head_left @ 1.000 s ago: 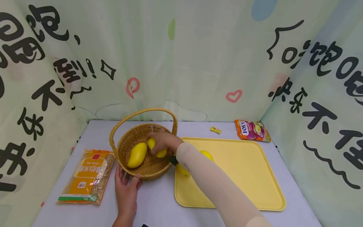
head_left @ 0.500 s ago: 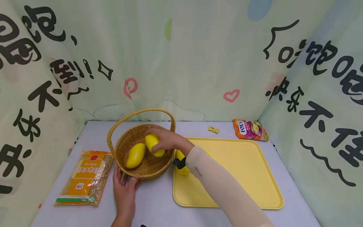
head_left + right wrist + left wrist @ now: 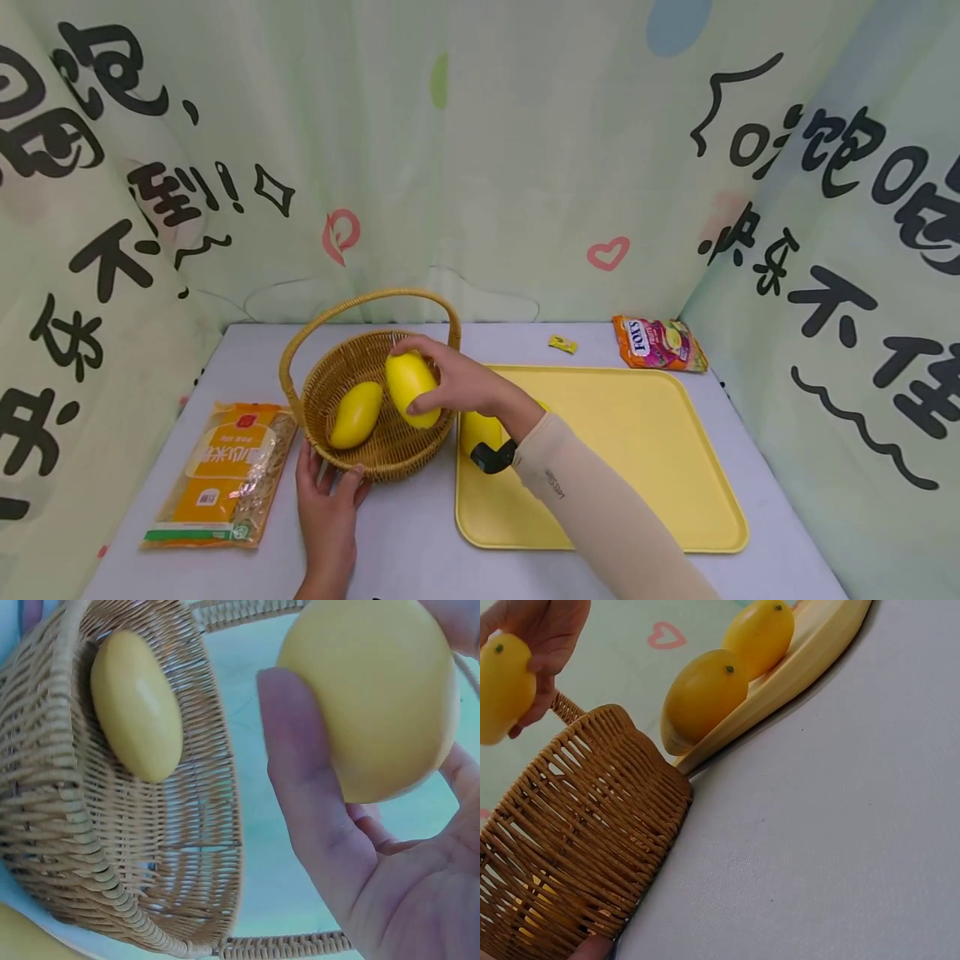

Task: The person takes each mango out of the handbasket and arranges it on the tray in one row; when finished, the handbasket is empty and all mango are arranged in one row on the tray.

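Observation:
My right hand grips a yellow mango over the right side of the wicker basket, thumb on the near side. In the right wrist view this mango shows above the palm, beyond the rim. A second mango lies inside the basket at the left. My left hand holds the basket's near left side from outside, thumb at the lower rim. Two more mangoes, one here and one behind it, sit on the yellow tray, partly hidden by the right arm in the head view.
A bag of grain lies left of the basket. At the back right are a FOX'S candy bag and a small yellow wrapped candy. The basket's tall handle arches over its far side. A printed curtain encloses the table.
My right hand has lifted its mango up from the basket's inside and drawn slightly back to the right. The left hand stays at the basket; the head view has shifted slightly.

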Available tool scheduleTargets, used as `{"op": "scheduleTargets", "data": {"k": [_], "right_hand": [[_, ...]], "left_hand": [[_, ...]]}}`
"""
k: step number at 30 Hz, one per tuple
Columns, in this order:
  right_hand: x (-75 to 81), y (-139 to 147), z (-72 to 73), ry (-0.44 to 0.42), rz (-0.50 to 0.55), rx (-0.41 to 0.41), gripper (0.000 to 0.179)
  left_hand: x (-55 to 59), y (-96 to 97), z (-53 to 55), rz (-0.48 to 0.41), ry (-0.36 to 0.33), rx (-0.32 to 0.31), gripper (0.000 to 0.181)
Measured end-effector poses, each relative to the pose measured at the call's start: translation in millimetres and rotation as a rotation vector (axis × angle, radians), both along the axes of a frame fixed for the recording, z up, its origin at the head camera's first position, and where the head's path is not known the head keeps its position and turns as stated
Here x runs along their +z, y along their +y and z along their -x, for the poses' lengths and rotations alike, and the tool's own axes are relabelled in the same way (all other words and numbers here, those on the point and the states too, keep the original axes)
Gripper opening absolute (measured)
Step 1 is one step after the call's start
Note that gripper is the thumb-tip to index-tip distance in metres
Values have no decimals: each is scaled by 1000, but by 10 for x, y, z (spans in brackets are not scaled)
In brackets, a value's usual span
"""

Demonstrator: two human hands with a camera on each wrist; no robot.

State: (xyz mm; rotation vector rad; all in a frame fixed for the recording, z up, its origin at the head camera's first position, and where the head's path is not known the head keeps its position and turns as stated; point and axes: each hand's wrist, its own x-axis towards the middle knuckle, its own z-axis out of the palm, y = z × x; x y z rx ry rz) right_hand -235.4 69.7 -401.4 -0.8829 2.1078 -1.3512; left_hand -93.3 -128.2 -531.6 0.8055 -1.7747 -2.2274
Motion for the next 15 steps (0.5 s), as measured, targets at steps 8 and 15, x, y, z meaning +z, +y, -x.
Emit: {"op": "scheduleTargets", "data": {"k": [8, 15], "right_hand": [[-7, 223, -178, -63, 58, -27, 77], [-18, 481, -326, -137, 114, -22, 78]], "left_hand": [[11, 1, -19, -9, 0, -5, 98], [23, 1, -12, -10, -7, -5, 98]]}}
